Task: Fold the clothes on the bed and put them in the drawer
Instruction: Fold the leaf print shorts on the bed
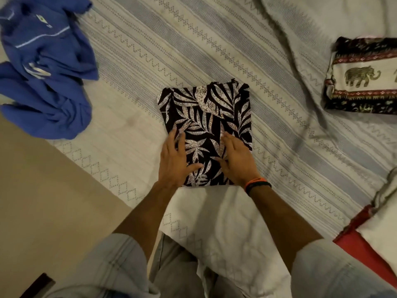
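Both hands flat, fingers straight: left hand point(175, 160), right hand point(237, 161) pressing folded leaf-print garment point(206, 117), gripping nothing.

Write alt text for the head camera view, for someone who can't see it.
Both hands, left and right, press flat on a folded leaf-print garment on a striped bedspread. A crumpled blue garment lies far left; a folded elephant-print cloth lies far right.
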`<act>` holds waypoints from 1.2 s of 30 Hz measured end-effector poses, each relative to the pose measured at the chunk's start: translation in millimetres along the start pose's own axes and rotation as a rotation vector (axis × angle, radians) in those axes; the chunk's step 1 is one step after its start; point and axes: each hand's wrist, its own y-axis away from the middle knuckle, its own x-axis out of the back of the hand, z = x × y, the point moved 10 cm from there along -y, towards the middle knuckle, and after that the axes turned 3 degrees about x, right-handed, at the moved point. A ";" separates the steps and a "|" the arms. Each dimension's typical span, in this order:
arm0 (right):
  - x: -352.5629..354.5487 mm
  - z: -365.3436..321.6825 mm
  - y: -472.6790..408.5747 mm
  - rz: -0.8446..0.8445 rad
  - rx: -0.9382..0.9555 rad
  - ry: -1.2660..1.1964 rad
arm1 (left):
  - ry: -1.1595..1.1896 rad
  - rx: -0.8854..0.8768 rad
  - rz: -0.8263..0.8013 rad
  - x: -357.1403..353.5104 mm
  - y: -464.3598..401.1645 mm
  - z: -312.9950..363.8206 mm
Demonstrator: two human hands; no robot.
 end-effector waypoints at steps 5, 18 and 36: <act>44.2 38.9 3.3 0.352 -0.378 -0.157 | 0.628 0.407 0.227 22.5 4.0 -40.5; 6.6 60.2 -14.5 0.183 -0.651 -0.771 | 1.033 0.678 -0.109 -8.1 -24.3 -36.2; 64.3 20.9 29.2 0.295 -0.359 -0.888 | 1.096 0.410 -0.043 56.4 12.9 17.2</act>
